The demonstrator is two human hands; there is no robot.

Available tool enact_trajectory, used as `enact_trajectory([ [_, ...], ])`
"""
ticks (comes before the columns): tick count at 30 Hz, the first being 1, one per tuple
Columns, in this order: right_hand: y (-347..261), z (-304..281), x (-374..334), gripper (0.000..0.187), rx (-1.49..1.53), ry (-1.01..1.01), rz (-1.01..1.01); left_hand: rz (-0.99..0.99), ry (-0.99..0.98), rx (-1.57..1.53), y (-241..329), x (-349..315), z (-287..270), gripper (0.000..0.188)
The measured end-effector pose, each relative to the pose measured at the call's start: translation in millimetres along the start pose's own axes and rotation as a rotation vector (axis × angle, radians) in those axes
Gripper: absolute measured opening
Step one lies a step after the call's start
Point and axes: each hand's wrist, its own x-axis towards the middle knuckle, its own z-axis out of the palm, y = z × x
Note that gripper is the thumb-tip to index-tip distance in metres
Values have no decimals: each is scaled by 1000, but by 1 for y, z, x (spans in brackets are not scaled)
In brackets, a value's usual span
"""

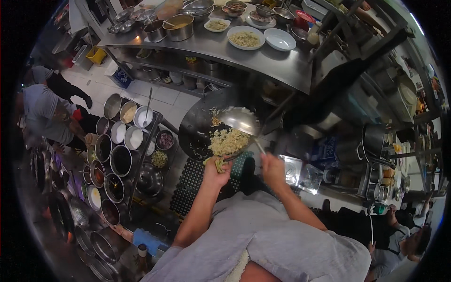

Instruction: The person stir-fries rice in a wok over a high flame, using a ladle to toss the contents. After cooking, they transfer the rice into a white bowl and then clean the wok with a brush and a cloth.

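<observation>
My left hand (216,173) is closed on the near rim of a large black wok (191,124), with a folded yellow-green cloth (219,164) between. Fried rice (228,142) lies heaped in the wok, and some browned bits stick to its far side. In my right hand (273,168) is the handle of a steel ladle (238,120). Its wide round bowl, slightly blurred, is over the far edge of the rice, rounded back up. Whether the bowl touches the rice I cannot tell.
Ahead stands a steel table (211,49) with a plate of rice (246,37), an empty white plate (280,39) and several pots. On my left, a rack holds many seasoning pots (120,160). Other people (44,101) are at the left and lower right. A perforated mat (188,188) covers the floor.
</observation>
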Motion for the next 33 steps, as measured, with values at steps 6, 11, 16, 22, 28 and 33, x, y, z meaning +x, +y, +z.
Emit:
enact_trajectory([
  [6, -14, -22, -18, 41, 200, -111, 174, 35, 71, 0, -17, -5, -36, 12],
  [11, -16, -47, -47, 38, 316, -117, 124, 69, -64, 128, -35, -55, -54, 10],
  [16, -62, -54, 21, 27, 504, -188, 123, 189, 122, 384, -30, -15, -86, 17],
  [22, -41, -107, 34, 44, 245, -382, 44, 337, 81, 443, -34, -25, -84, 8],
  [28, -44, -194, 70, 45, 309, -552, 392, 374, 4, 544, -3, -48, -12, 8],
  [33, -60, -215, 91, 41, 119, -460, 281, 596, -6, 724, -35, -99, -8, 16],
])
